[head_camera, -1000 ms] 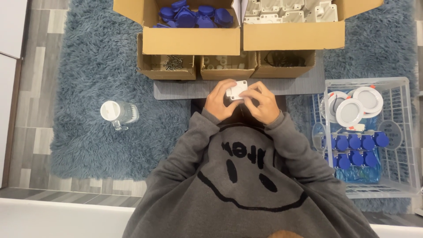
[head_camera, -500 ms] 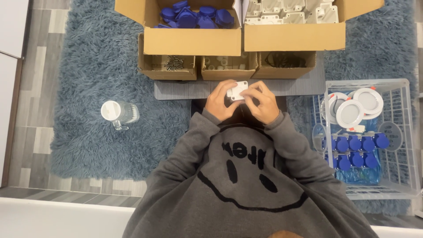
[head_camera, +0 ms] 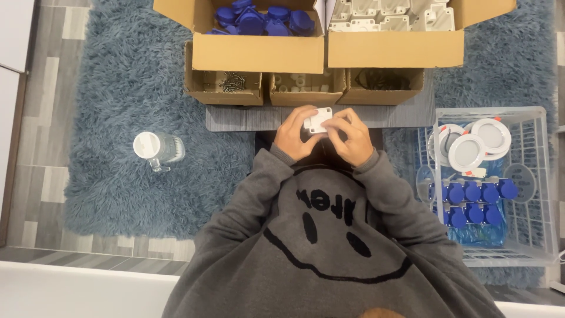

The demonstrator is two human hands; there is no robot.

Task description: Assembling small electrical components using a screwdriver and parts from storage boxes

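Both of my hands hold one small white plastic housing [head_camera: 318, 119] just in front of my chest, over the near edge of a grey board [head_camera: 247, 119]. My left hand [head_camera: 294, 134] grips its left side and my right hand [head_camera: 350, 135] pinches its right side with the fingertips on top. Directly beyond the board stand three small open cardboard boxes: one with dark screws [head_camera: 226, 82], one with small pale parts [head_camera: 306, 82] and one with dark parts [head_camera: 382, 80].
Two larger cardboard boxes sit farther back, one with blue caps [head_camera: 259, 17], one with white housings [head_camera: 388, 12]. A white wire basket [head_camera: 544, 176] at my right holds round white fittings and blue caps. A clear bottle [head_camera: 158, 148] lies on the blue shaggy rug [head_camera: 129, 88].
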